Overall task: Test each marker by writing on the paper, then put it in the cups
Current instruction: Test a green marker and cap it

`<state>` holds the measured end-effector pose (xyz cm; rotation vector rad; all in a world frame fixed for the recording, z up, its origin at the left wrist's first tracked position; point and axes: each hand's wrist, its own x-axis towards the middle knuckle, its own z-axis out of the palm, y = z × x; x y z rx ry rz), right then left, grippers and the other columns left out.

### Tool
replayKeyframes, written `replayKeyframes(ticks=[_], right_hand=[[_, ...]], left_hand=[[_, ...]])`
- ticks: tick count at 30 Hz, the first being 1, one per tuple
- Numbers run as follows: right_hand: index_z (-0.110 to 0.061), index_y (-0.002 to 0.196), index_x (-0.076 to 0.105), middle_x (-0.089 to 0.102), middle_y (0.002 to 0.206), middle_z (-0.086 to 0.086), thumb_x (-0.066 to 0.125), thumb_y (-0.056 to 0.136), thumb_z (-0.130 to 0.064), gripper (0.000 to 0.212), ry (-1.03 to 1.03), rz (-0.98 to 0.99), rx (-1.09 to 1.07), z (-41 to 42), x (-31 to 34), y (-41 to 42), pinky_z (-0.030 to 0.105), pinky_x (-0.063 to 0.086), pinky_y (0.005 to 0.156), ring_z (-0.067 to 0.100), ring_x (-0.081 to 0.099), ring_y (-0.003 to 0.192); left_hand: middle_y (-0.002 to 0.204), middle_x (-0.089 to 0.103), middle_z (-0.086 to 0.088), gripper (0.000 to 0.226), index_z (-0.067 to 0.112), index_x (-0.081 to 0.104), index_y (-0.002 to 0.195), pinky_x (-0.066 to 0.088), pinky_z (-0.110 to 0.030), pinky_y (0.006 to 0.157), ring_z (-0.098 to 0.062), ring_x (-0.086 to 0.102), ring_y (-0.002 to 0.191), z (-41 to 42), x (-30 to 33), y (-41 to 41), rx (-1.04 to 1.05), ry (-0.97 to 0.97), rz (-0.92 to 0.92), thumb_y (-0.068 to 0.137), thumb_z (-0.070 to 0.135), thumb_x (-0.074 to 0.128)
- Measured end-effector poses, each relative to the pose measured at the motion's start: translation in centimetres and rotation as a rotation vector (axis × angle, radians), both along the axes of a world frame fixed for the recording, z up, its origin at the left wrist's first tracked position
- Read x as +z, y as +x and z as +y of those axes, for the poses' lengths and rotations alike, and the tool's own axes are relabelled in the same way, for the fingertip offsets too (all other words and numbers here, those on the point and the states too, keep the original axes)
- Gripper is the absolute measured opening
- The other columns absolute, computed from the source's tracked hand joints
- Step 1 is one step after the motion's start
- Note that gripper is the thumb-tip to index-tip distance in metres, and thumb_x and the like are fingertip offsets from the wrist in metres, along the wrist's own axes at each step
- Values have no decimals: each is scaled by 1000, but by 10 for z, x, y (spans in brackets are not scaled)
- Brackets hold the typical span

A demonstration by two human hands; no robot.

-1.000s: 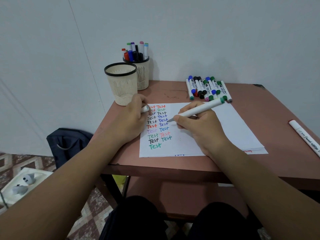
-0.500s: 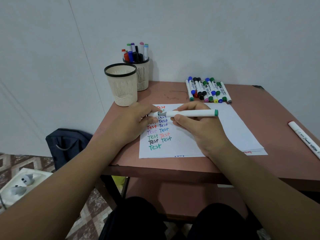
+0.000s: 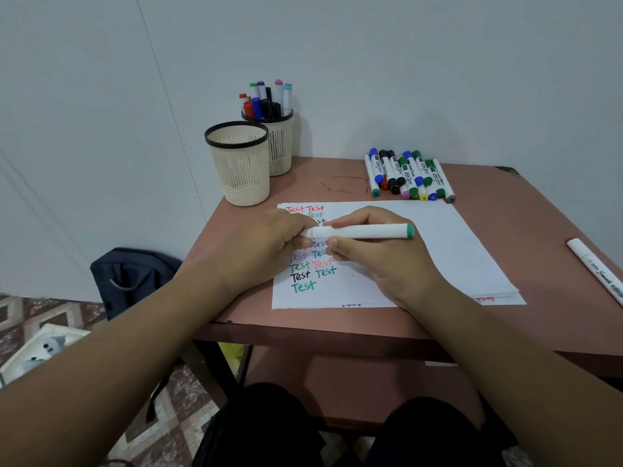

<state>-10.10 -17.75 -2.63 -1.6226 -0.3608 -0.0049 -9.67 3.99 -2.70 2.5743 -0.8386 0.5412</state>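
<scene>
Trouble would most likely have started left of the white paper sheet (image 3: pixel 438 251), where the empty cream mesh cup with a black rim (image 3: pixel 240 163) stood light and easy to tip. Over the paper's written columns, the left hand (image 3: pixel 259 251) pinched the cap end of the white green-tipped marker (image 3: pixel 360 231) (cap seating hidden), while the right hand (image 3: pixel 381 261) curled around its barrel. A half-pressed cap could have smeared ink. Beyond the paper's far right corner, untested markers (image 3: pixel 408 176) lay loose and could roll.

Matt white paper (image 3: pixel 438 251) on smooth reddish-brown worktop (image 3: pixel 526 217), slotted cream plastic cups (image 3: pixel 240 163) behind the paper, smooth white plastic marker (image 3: pixel 360 231), dark cloth bag (image 3: pixel 135 278) left of the worktop
</scene>
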Motion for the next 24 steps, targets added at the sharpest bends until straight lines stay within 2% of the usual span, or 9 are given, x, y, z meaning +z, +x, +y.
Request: replayKeyframes(ticks=[4,6,11,14,16,18,20,22,24], right_hand=[[-17,103,73,79,92,10,80,86,-2,23,29,80,-3,2,1,3,46,63,85,28,78,86],[-18,111,68,77,90,3,80,87,-7,29,45,106,-32,4,1,7,44,64,82,24,76,82],[-17,94,64,64,67,0,78,90,-20,15,-89,46,-203,0,-4,8,34,52,61,14,63,59],[-31,99,63,56,65,-7,77,90,-19,20,-206,-167,-292,0,-6,3,25,47,62,6,51,57],[-43,117,63,51,65,-3,74,90,-18,38,-358,-349,-332,2,-8,-2,15,42,62,10,48,59],[-38,134,64,39,61,-6,73,91,-21,47,-534,-499,-386,4,-10,-4,12,38,60,11,44,59],[-27,129,72,36,66,-17,77,91,-23,38,-671,-591,-450,6,-13,-4,9,30,58,5,39,57],[-23,124,75,43,73,-16,79,91,-24,33,-727,-629,-492,6,-17,-3,13,33,59,6,38,58],[-23,124,74,50,77,-11,78,92,-24,33,-751,-642,-524,6,-18,-2,21,43,55,7,43,60]], left_hand=[[80,61,7,25,10,68,99,33,-21,65,-11,49,73,-3,-4,6,24,-43,25,98,27,49],[76,51,16,19,10,67,101,32,-16,65,-7,44,70,-4,-5,10,48,-93,-6,99,23,52],[80,56,4,19,11,67,111,30,-31,65,-17,46,75,0,-7,17,197,-128,-45,102,24,55],[78,54,7,19,13,68,106,27,-25,64,-13,43,75,-2,-5,16,170,-113,-92,101,28,57],[77,54,8,23,12,70,102,26,-19,66,-9,40,73,-3,-4,12,76,-112,-141,99,31,58],[80,56,9,30,13,72,107,27,-16,72,-9,40,75,-1,-5,10,7,-99,-204,99,36,55],[82,50,19,33,19,71,116,30,-13,75,-5,38,77,2,-7,10,-29,-111,-221,98,41,55],[85,46,28,37,31,65,121,34,-12,77,-1,41,79,3,-9,11,4,-161,-128,92,53,58],[100,52,27,59,38,52,130,40,-19,85,2,45,94,2,-7,14,127,-201,49,81,72,60]])
